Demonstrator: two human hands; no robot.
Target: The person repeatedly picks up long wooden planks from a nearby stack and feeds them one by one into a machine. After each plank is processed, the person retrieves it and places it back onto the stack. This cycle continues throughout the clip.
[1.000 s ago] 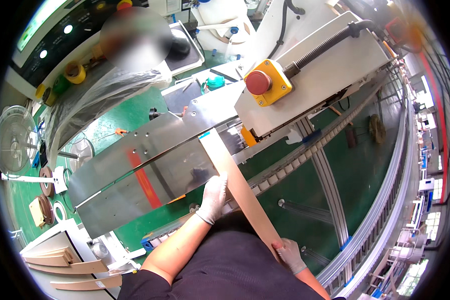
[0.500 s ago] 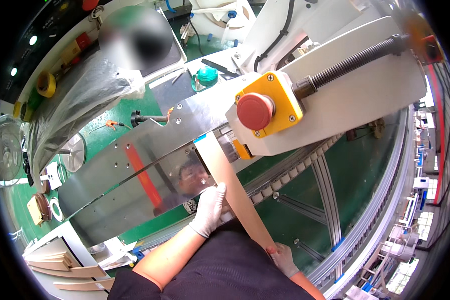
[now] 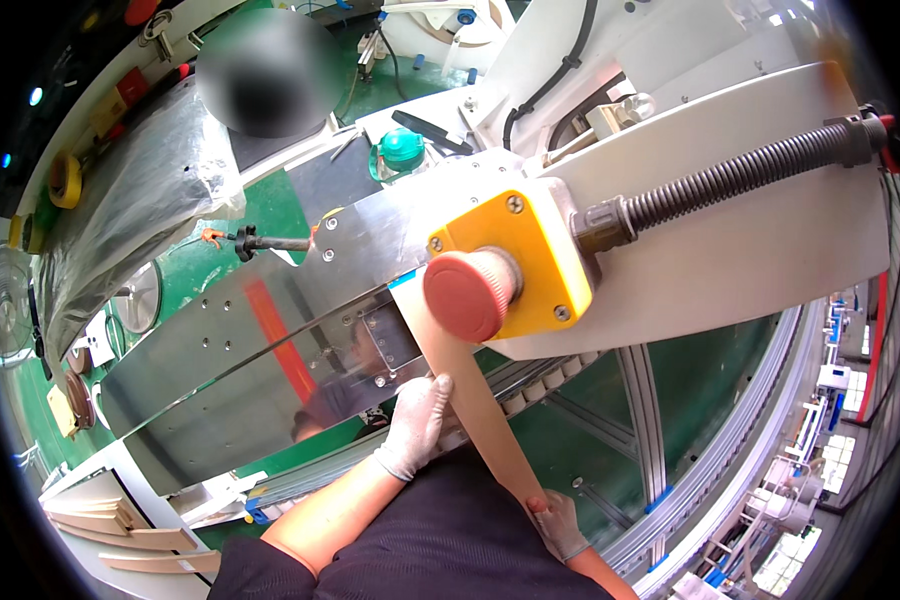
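Left to right, as seen from the floor: one fan [image 3: 8, 295], dim at the far edge; several tan wooden pieces [image 3: 120, 538], leaning and overlapping too closely for a sure count, the lowest bearing one small white label [image 3: 186, 565], its print too small to read; one yellow roll [image 3: 65, 180]; one clear plastic sheet [image 3: 135, 170], draped and creased; one black knob [image 3: 245, 243] on a rod; two steel plates [image 3: 200, 400], parted by a narrow slot and crossed by one red stripe [image 3: 278, 340]; one gloved left hand [image 3: 415, 425], fingers folded, thumb against the left edge of the tan strip, though whether the hidden fingers grip I cannot tell; one green container [image 3: 402, 150], beyond the plates; one long tan strip [image 3: 480, 410], blue marking at its far tip, slanting from the steel down toward the wearer's body, its middle beside the left hand and its near end in the right; one red button [image 3: 467, 297] on one yellow box [image 3: 545, 265], three screw heads showing, overlapping the strip's upper right edge in this line of sight; one gloved right hand [image 3: 558, 522], closed on the strip, thumb on top; one white machine panel [image 3: 710, 260]; one black corrugated conduit [image 3: 750, 178], running rightward from the box.
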